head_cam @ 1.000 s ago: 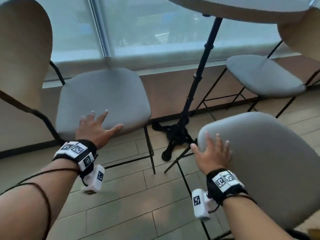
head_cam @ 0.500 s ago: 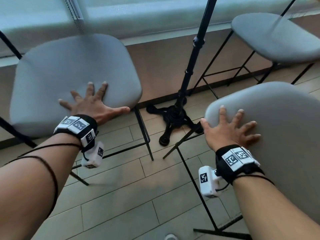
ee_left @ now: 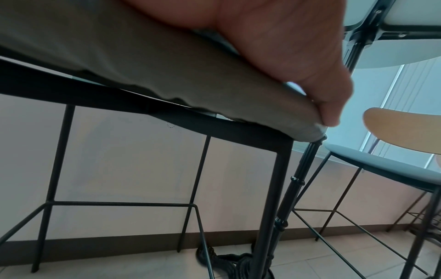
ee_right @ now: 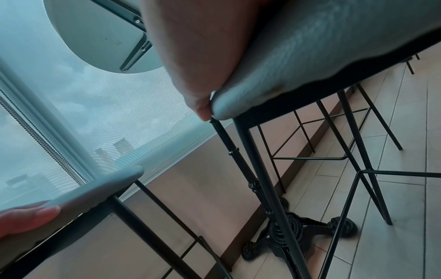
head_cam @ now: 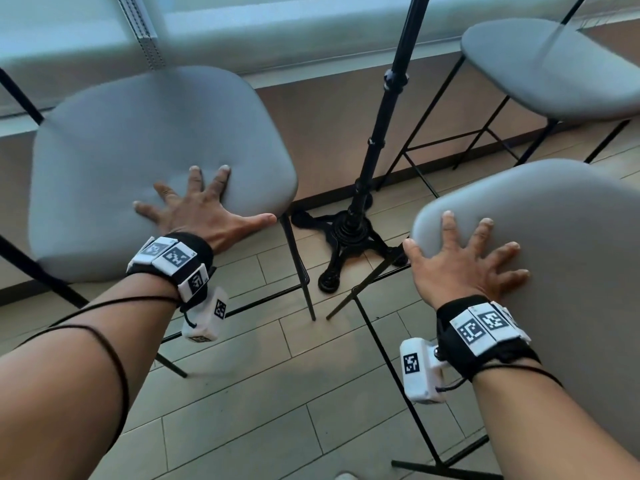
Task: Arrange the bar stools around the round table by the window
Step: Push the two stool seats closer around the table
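Two grey-cushioned bar stools on thin black frames stand on either side of the round table's black pole (head_cam: 381, 133). My left hand (head_cam: 204, 206) lies flat with spread fingers on the front of the left stool's seat (head_cam: 138, 133), thumb along its front edge. My right hand (head_cam: 467, 258) presses, fingers spread, on the near corner of the right stool's seat (head_cam: 571, 237). In the left wrist view the palm (ee_left: 274, 47) covers the seat edge (ee_left: 143, 66). The right wrist view has the right palm (ee_right: 195, 47) on its seat (ee_right: 310, 47), under the round table top (ee_right: 95, 37).
A third grey stool (head_cam: 554, 64) stands at the back right by the window sill (head_cam: 311, 74). The table's cast black foot (head_cam: 349, 237) sits on the tiled floor between the two held stools, close to their legs. A brown wall runs below the window.
Both hands have slid further onto their seats and the fingers have spread wider. The view has tipped down and closer, so the table top and backrests have left the frame.
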`<control>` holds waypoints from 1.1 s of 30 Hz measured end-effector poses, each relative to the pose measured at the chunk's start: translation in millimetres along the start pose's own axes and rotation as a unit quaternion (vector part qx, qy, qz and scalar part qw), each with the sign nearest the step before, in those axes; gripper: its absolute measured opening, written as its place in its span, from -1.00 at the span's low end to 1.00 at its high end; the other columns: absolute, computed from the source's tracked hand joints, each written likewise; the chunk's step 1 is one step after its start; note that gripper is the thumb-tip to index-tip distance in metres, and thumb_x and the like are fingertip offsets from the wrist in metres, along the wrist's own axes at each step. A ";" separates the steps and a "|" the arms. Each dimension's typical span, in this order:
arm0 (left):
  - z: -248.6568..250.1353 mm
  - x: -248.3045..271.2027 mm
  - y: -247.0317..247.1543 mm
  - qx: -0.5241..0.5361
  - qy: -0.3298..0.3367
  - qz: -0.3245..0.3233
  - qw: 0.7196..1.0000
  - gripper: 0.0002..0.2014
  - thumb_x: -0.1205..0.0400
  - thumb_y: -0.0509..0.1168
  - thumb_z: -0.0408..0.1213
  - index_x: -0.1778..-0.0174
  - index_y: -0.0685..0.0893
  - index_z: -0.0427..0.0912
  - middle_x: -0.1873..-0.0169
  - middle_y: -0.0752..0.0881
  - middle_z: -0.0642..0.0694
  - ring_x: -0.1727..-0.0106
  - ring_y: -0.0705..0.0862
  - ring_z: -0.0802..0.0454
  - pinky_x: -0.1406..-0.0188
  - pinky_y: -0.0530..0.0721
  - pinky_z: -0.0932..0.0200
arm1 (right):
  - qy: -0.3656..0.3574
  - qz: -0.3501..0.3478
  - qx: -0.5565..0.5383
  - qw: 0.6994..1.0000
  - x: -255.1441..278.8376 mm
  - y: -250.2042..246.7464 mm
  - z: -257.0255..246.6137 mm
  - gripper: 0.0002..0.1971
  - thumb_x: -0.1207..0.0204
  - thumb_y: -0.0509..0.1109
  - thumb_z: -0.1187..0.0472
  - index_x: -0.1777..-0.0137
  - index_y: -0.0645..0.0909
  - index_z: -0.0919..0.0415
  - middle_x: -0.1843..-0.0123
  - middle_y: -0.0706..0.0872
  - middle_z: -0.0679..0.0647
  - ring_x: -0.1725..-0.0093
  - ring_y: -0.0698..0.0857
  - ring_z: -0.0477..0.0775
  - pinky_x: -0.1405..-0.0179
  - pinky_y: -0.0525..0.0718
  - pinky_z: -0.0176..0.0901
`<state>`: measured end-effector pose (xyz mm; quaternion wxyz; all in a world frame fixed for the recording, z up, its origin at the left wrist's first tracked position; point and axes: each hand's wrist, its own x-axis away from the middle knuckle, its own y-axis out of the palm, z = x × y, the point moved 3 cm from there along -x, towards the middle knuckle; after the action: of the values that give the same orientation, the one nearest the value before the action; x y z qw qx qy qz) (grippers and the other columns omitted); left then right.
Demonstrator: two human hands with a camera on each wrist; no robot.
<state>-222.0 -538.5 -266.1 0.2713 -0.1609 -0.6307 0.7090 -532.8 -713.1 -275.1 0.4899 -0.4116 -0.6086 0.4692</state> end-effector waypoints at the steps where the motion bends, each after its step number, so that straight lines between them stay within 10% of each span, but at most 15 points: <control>1: 2.4 -0.2 0.6 0.000 0.000 0.000 1.000 0.23 -0.01 -0.02 0.83 -0.64 0.02 0.38 -0.73 0.06 -0.01 -0.61 -0.01 -0.62 -0.41 -0.11 -0.78 | 0.000 0.000 -0.002 1.000 -0.1 0.1 0.1 -0.17 -0.48 -0.06 -0.53 -0.70 -0.16 -0.28 -0.77 -0.30 0.19 -0.66 -0.25 0.59 -0.51 -0.21 0.71; 33: 40.3 -1.4 9.4 0.007 0.003 0.001 1.000 0.22 -0.03 0.00 0.81 -0.65 0.01 0.36 -0.73 0.04 -0.05 -0.63 -0.07 -0.59 -0.41 -0.15 -0.78 | 0.001 0.008 -0.006 1.000 -4.9 -0.4 -3.5 -0.17 -0.48 -0.06 -0.53 -0.71 -0.15 -0.25 -0.77 -0.28 0.20 -0.65 -0.23 0.61 -0.49 -0.19 0.74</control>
<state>-245.6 -572.4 -269.3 0.2736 -0.1621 -0.6247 0.7132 -528.5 -717.3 -275.5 0.4841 -0.4197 -0.6081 0.4687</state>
